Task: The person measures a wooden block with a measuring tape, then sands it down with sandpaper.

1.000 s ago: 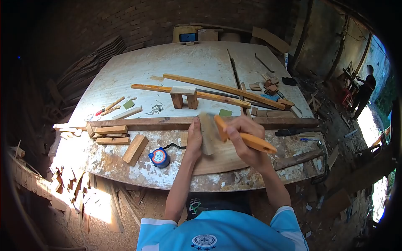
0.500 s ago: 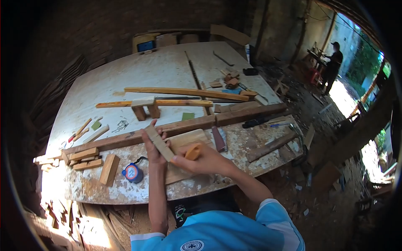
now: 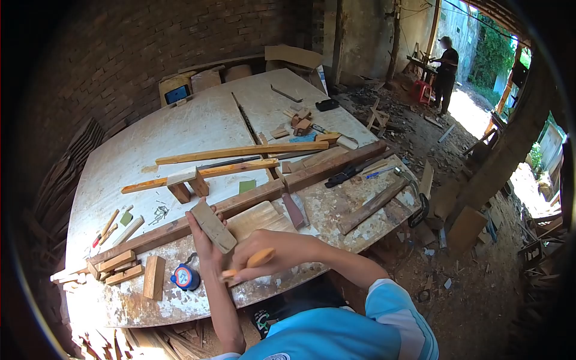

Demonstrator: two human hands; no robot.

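Observation:
My left hand [image 3: 207,243] is wrapped round a small wooden block [image 3: 214,227], its broad face turned up. My right hand [image 3: 255,255], just right of the block's lower end, grips a tool with an orange handle [image 3: 261,258]; its working end is too small to make out. Under and beyond my hands lies a pale wooden board [image 3: 258,219] on the worktable [image 3: 192,303]. A blue tape measure [image 3: 185,278] stands left of my left wrist, next to an upright-looking wood block [image 3: 154,278].
A long wooden beam [image 3: 240,201] crosses the table beyond my hands. Several small blocks [image 3: 123,268] lie at the left. A hammer [image 3: 375,207] is at the right, near a dark red strip [image 3: 294,211]. Another person [image 3: 446,75] stands far off at the back right.
The block in my left hand has turned to show its broad face. My right hand with the orange handle has moved down beside the block's lower end. The camera view has shifted.

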